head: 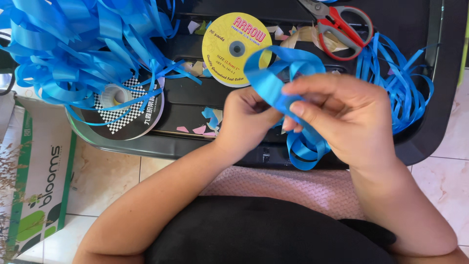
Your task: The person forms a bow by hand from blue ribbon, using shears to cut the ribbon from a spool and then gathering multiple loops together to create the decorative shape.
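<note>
Between the two hands a blue ribbon (278,73) is partly looped: the left hand (246,117) is closed, pinching the gathered middle, and the right hand (342,117) has its fingers curled around a fold; loops rise above them and hang below. Judging by this, the bow is only begun. Beyond the left hand a heap of finished blue bows (73,44) lies on the dark tabletop (415,29); scissors (342,27) rest beyond the right, unused.
</note>
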